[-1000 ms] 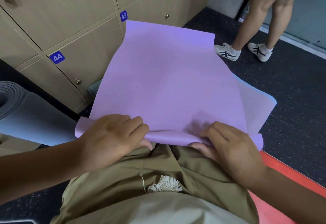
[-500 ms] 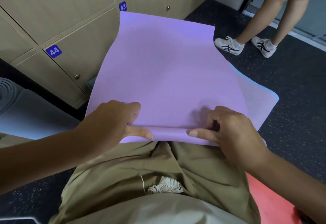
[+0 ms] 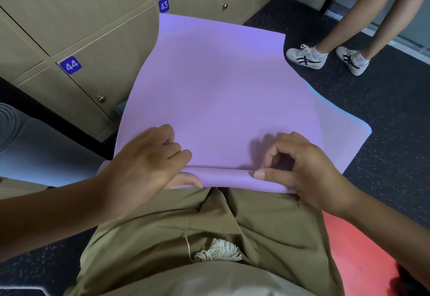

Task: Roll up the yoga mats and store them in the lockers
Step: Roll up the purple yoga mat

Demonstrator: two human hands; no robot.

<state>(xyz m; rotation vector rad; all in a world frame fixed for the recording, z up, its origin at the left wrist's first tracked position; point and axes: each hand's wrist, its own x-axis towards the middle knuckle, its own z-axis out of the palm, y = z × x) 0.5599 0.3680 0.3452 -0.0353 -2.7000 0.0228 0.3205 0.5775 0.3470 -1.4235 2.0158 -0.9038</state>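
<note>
Purple yoga mat (image 3: 216,90) flat on dark floor (image 3: 384,132), long axis running from person's lap away toward lockers (image 3: 76,23); near edge turned over into narrow roll lying crosswise. No writing visible on mat. Left hand (image 3: 149,163) grips roll's left part, fingers curled over top, thumb under. Right hand (image 3: 300,167) pinches roll's right part. Blue mat (image 3: 344,132) peeks out beneath, right side. Locker labels read "44" (image 3: 70,65), "43" (image 3: 163,5). Grey rolled mat (image 3: 28,142) at left. Bystander's white shoes (image 3: 307,56) with dark stripes beyond.
</note>
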